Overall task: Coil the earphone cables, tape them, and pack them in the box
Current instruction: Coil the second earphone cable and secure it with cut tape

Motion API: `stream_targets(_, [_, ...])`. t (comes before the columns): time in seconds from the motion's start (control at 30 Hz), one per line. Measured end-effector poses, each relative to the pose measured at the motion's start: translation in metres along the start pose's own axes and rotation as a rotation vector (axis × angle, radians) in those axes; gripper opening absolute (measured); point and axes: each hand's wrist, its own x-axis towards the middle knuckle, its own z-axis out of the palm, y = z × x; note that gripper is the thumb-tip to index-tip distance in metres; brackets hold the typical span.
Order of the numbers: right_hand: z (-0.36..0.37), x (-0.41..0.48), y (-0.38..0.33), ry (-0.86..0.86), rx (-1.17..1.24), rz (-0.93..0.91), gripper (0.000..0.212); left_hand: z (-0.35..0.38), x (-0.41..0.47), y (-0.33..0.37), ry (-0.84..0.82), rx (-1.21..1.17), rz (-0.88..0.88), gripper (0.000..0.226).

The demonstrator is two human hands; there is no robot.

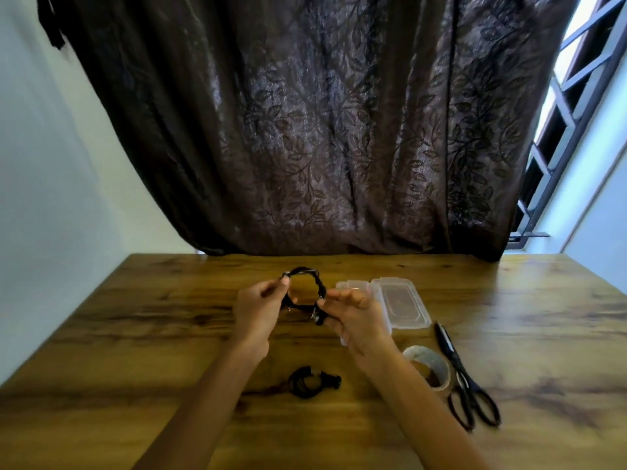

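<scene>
Both hands hold a black coiled earphone cable (307, 281) in the air above the wooden table (135, 317). My left hand (258, 308) pinches the coil's left side between thumb and fingers. On the lower right part of the ring, my right hand (353, 315) pinches the cable. A second black coiled cable (305, 385) lies on the table near me, between my forearms. The clear plastic box (403, 301) sits open just right of my right hand, partly hidden by it. A roll of tape (429, 366) stands beside my right wrist.
Black-handled scissors (464, 378) lie to the right of the tape roll. A dark patterned curtain (322, 130) hangs behind the table's far edge. A barred window (570, 96) is at the right and a pale wall at the left.
</scene>
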Motion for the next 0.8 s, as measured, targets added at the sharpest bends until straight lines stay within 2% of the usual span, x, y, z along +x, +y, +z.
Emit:
stream_targets(0.1, [0.008, 0.003, 0.036, 0.046, -0.090, 0.105, 0.013, -0.020, 0.002, -0.036, 0.050, 0.100, -0.065, 0.026])
stream_targets(0.27, [0.021, 0.005, 0.101, 0.093, -0.293, 0.247, 0.008, -0.045, 0.000, -0.087, 0.096, 0.154, -0.223, 0.020])
stream_targets(0.4, [0.028, 0.003, 0.140, 0.108, -0.338, 0.340, 0.008, -0.063, 0.000, -0.125, 0.094, 0.192, -0.321, 0.035])
stream_targets(0.63, [0.035, -0.001, 0.176, 0.096, -0.565, 0.272, 0.008, -0.085, 0.002, -0.152, 0.072, 0.258, -0.305, 0.027])
stream_targets(0.8, [0.040, -0.005, 0.185, 0.042, -0.787, 0.153, 0.018, -0.088, 0.003, -0.162, 0.081, 0.568, -0.199, 0.031])
